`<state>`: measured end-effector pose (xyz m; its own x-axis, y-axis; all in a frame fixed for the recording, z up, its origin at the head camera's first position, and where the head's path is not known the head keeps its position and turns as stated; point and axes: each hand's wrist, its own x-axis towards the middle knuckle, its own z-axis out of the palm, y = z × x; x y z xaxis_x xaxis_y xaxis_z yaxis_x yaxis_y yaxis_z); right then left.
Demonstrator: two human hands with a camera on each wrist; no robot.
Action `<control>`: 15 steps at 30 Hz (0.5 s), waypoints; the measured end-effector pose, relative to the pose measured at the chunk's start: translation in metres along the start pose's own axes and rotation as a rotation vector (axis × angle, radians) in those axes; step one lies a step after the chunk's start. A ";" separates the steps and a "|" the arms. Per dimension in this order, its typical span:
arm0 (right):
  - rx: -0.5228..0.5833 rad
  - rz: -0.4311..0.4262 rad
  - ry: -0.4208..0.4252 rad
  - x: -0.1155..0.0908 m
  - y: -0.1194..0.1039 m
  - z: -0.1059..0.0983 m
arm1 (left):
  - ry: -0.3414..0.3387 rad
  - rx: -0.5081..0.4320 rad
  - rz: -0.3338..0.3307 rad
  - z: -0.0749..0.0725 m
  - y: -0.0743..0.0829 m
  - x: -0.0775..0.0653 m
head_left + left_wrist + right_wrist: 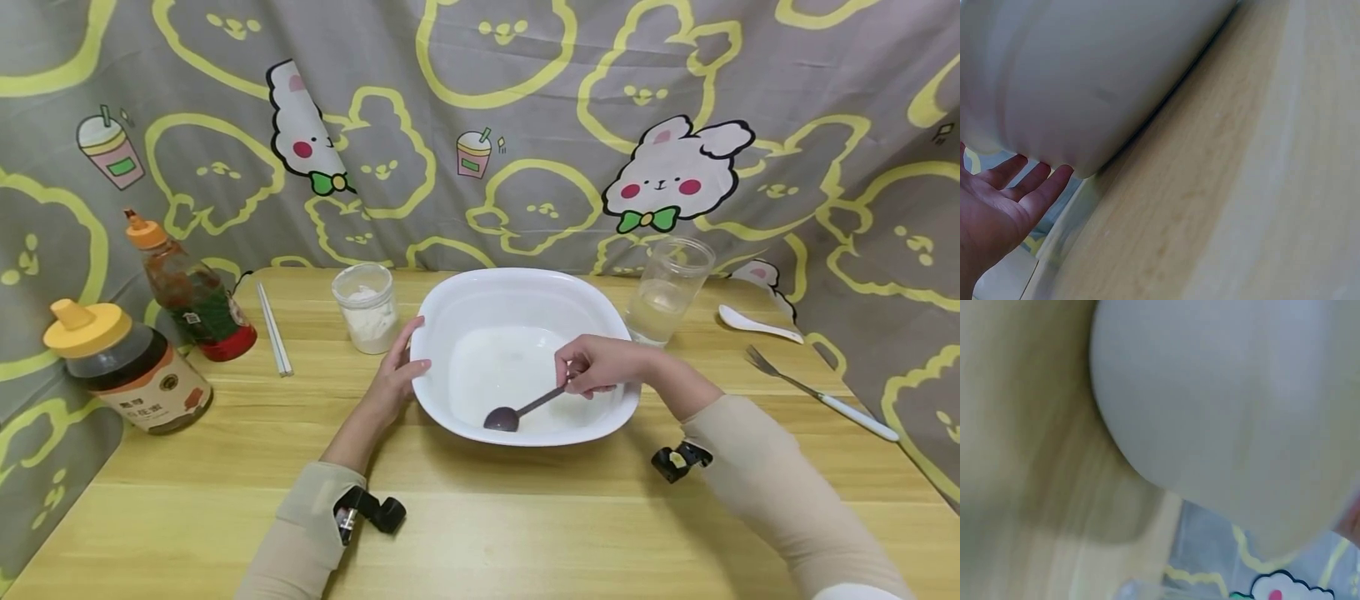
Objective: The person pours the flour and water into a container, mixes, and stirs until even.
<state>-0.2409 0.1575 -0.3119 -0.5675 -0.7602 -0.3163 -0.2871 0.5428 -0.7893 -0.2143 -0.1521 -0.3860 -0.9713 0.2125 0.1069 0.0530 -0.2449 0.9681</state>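
A white basin stands on the wooden table, with white liquid or powder across its bottom. My left hand holds the basin's left side, thumb over the rim and fingers along the outer wall. In the left wrist view, the fingertips of that left hand touch the basin's side. Over the basin, my right hand pinches the handle of a dark brown round-bowled spoon, whose bowl is low inside near the front wall. The right wrist view shows mostly the basin's outside.
Left of the basin are a jar of white powder, chopsticks, a red sauce bottle and a dark, yellow-capped honey bottle. On the right stand a cup of clear liquid, a white spoon and a fork. A patterned curtain hangs behind.
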 end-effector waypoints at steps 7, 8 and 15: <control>-0.112 0.052 0.015 -0.025 -0.003 -0.018 | -0.002 -0.008 -0.009 0.000 0.000 0.000; -0.132 0.069 0.028 -0.028 -0.004 -0.022 | -0.002 -0.009 -0.009 0.000 0.000 0.000; -0.246 0.182 0.209 -0.034 -0.004 -0.039 | -0.006 -0.011 -0.009 -0.001 0.001 0.000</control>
<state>-0.2509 0.1956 -0.2776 -0.7644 -0.5677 -0.3058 -0.3296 0.7516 -0.5714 -0.2145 -0.1531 -0.3857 -0.9703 0.2204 0.0999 0.0420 -0.2534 0.9665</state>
